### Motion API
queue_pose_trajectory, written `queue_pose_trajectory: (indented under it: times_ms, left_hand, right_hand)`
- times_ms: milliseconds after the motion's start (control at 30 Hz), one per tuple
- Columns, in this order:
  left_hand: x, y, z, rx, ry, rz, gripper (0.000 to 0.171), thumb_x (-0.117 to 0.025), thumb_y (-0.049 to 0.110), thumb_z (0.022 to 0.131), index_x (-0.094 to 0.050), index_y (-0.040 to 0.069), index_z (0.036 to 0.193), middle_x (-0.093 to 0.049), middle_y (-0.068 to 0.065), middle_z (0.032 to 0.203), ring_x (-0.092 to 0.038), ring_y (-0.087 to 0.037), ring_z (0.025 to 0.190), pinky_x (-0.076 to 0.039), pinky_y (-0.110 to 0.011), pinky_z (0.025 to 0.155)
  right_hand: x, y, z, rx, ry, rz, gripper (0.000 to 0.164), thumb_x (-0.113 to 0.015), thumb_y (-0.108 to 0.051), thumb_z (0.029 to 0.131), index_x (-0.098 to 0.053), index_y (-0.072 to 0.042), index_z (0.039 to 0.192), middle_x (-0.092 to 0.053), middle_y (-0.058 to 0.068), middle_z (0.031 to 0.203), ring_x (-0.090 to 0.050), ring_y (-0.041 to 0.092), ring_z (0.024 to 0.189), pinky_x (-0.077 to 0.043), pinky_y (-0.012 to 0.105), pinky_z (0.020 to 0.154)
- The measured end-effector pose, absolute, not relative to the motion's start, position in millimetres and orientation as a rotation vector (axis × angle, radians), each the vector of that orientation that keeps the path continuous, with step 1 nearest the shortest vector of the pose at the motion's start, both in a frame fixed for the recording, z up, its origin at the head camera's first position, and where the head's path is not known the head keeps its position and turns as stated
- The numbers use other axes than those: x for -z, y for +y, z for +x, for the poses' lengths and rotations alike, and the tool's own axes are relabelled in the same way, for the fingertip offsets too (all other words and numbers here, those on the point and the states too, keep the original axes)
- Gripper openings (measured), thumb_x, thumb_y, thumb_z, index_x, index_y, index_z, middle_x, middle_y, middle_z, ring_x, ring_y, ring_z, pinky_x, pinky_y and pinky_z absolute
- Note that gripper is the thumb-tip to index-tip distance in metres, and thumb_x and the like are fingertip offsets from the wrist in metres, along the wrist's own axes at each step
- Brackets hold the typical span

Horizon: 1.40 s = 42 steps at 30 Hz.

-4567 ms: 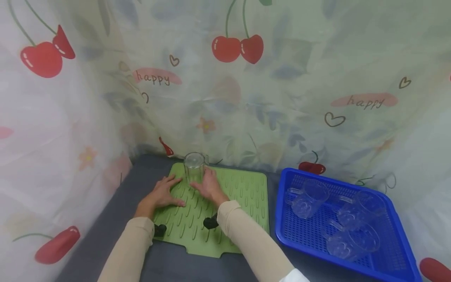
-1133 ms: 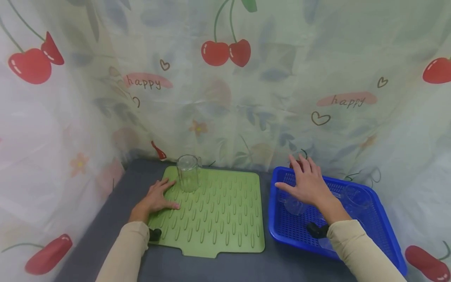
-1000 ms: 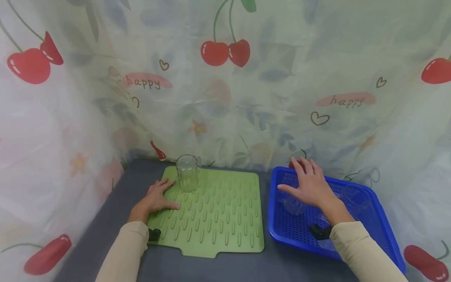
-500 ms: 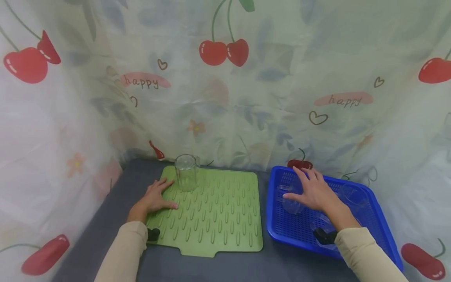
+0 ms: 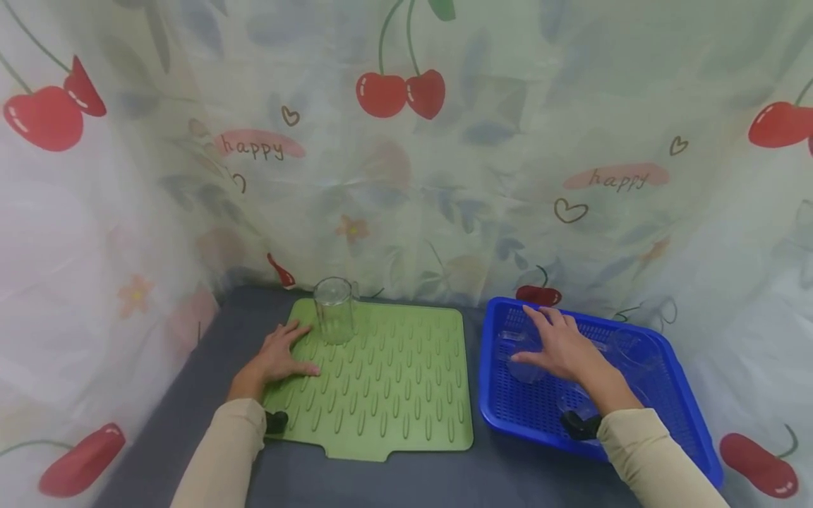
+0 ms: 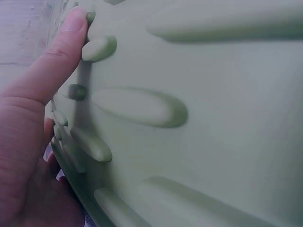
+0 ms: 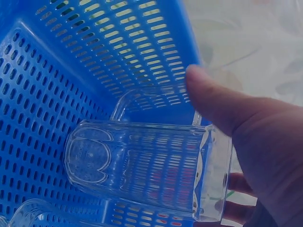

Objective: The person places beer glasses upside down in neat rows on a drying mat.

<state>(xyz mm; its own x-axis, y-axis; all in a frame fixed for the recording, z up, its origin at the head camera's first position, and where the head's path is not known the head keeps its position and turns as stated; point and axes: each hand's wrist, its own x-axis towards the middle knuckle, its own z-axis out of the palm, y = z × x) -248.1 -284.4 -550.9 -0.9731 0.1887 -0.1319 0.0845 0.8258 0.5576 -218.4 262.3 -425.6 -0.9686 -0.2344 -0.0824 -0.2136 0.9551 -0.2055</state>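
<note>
My left hand (image 5: 277, 356) lies with fingers spread on the left side of a green ribbed drying mat (image 5: 406, 395); its thumb rests on the mat's top. A clear glass mug (image 5: 334, 314) stands upside down at the mat's far left, just beyond those fingers. Over a blue perforated basket (image 5: 492, 416), my right hand (image 5: 565, 349) reaches down, thumb apart from the fingers. In the right wrist view, a clear glass mug (image 7: 156, 165) lies on its side in the basket. The thumb (image 7: 213, 94) is by its handle near the rim, and the fingertips (image 7: 239, 213) show beyond the rim.
More glass mugs (image 5: 635, 349) lie in the basket, partly hidden by my right forearm. Mat and basket sit on a dark grey tabletop (image 5: 438, 480). A cherry-print curtain (image 5: 432, 212) hangs close behind and at both sides.
Since the oldest frame, my right hand has let go of the upside-down mug on the mat and moved right, then lowered toward a mug in the basket. The left hand stays on the mat.
</note>
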Motion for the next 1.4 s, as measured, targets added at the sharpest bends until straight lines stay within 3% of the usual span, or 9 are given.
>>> queue_pose_trajectory:
  times_ms: [300,600,1067,1400]
  left_hand:
    - [551.3,-284.1,-249.0,-0.861,2.823,0.206,0.110,-0.089,0.054,0.072,-0.036,0.015,0.160,-0.015,-0.022,0.170,-0.002,-0.057,0.154,-0.017,-0.082,0.113]
    - [551.7,-285.4,-248.2,-0.875,2.822,0.204,0.111,-0.089,0.054,0.072,-0.036,0.015,0.160,-0.014,-0.022,0.170,-0.002,-0.056,0.154,-0.017,-0.082,0.114]
    - [553.2,-286.1,-248.9,-0.877,2.833,0.217,0.109,-0.089,0.053,0.072,-0.036,0.015,0.160,-0.015,-0.023,0.170,-0.002,-0.057,0.154,-0.016,-0.081,0.114]
    - [553.8,-285.4,-248.7,-0.875,2.833,0.224,0.109,-0.089,0.053,0.073,-0.036,0.014,0.160,-0.015,-0.022,0.170,-0.002,-0.057,0.154,-0.016,-0.081,0.114]
  right_hand:
    - [427.0,262.9,-219.5,0.279,3.004,-0.385,0.086,-0.079,-0.037,0.090,-0.033,-0.012,0.159,-0.031,0.030,0.156,-0.033,0.059,0.138,-0.050,0.071,0.091]
    - [431.1,264.3,-224.4,0.332,3.008,-0.405,0.084,-0.081,-0.024,0.089,-0.033,-0.013,0.158,-0.031,0.030,0.153,-0.036,0.058,0.133,-0.052,0.069,0.090]
    - [430.5,266.2,-223.9,0.392,2.978,-0.369,0.071,-0.075,-0.024,0.093,-0.038,-0.014,0.153,-0.028,0.031,0.151,-0.035,0.058,0.132,-0.050,0.071,0.088]
    - [412.2,271.6,-216.0,0.477,3.036,-0.348,0.072,-0.079,-0.030,0.089,-0.044,-0.014,0.149,-0.031,0.032,0.153,-0.034,0.059,0.135,-0.045,0.074,0.094]
